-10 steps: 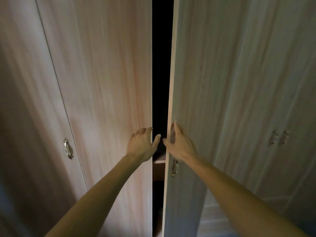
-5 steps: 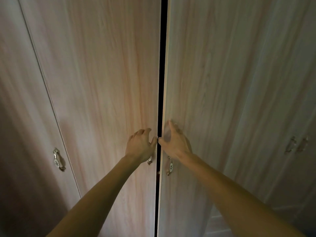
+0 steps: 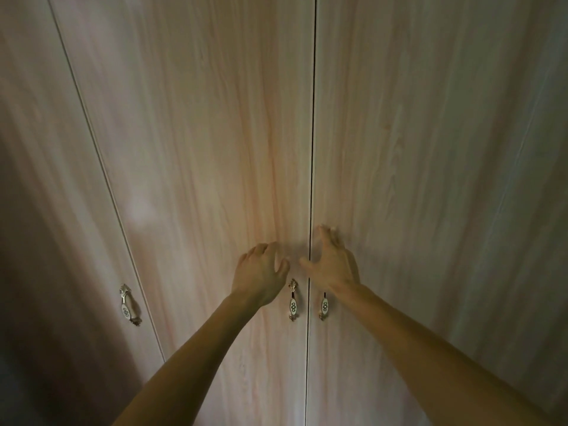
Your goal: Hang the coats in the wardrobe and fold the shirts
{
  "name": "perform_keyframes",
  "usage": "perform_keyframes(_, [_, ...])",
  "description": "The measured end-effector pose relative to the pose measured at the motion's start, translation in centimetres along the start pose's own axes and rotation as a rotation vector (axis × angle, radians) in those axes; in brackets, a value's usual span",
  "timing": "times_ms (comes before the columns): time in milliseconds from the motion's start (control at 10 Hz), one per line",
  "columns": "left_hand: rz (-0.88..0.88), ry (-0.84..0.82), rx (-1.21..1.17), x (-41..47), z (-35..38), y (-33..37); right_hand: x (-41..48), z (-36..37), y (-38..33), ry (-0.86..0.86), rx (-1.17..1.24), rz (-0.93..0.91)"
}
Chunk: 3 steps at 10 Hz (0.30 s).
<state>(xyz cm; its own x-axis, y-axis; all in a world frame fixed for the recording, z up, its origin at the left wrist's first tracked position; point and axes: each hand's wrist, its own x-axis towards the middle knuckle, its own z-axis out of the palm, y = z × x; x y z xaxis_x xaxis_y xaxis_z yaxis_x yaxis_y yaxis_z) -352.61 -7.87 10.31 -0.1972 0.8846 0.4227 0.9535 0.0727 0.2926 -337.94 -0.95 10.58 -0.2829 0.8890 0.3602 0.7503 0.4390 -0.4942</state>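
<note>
Wardrobe [image 3: 190, 133] has closed up since a second ago: dark centre gap is down to a thin seam [image 3: 313, 149]. Left hand [image 3: 261, 273], fingers bent, tips against left door [image 3: 215, 195] above its handle [image 3: 293, 299]. Right hand [image 3: 333, 265] spread flat on right door [image 3: 415, 179], beside the seam.

The frame is filled by the pale wood-grain wardrobe [image 3: 190, 155]; its doors [image 3: 399, 155] are shut, and the centre seam is flanked by handles [image 3: 293, 304].

Three ornate metal handles with white oval inlays. Centre-left handle [image 3: 293, 299] and centre-right handle [image 3: 324, 306] hang side by side, near, not touching. Far-left handle [image 3: 129, 305] well apart, appears tilted. Light dim.
</note>
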Motion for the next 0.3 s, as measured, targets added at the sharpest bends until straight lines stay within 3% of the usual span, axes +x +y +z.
perform_keyframes(300, [0.089, -0.002, 0.124, -3.6, -1.2, -0.5, -3.0, -2.2, 0.0, 0.088, -0.194, -0.143])
